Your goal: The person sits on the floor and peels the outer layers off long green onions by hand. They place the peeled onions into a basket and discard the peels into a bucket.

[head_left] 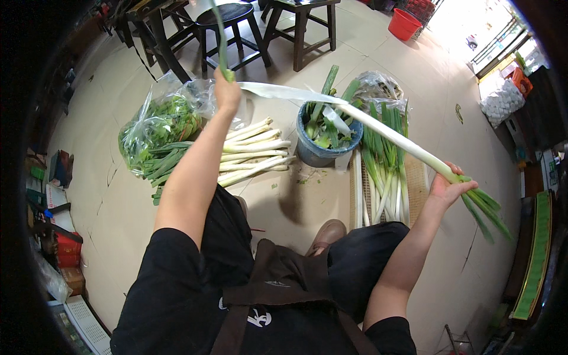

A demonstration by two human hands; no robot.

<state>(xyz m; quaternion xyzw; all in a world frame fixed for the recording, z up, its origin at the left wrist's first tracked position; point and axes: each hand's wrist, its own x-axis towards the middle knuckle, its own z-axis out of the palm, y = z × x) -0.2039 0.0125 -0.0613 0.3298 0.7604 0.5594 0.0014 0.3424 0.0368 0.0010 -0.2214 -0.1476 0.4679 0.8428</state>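
Observation:
My right hand (pixel 447 188) grips a long leek-like green onion (pixel 395 136) by its green end, out to the right. Pinched in my raised left hand (pixel 227 94) is a pale outer layer (pixel 284 92), drawn taut and still joined to the stalk, with a green leaf rising above the fist. Below the taut layer stands a blue-grey bucket (pixel 317 155) lined with plastic and full of leaf scraps (pixel 328 131). Left of it lies a pile of white-stemmed green onions (pixel 259 151). More green onions (pixel 386 177) fill a woven-bottomed tray (pixel 356 191) by my right knee.
A clear bag of leafy greens (pixel 155 126) sits left, another plastic bag (pixel 379 84) behind the bucket. Dark wooden stools (pixel 225 15) stand ahead, a red bucket (pixel 404 24) farther right. Scraps dot the tiled floor (pixel 306 195). Shelved goods line the left side.

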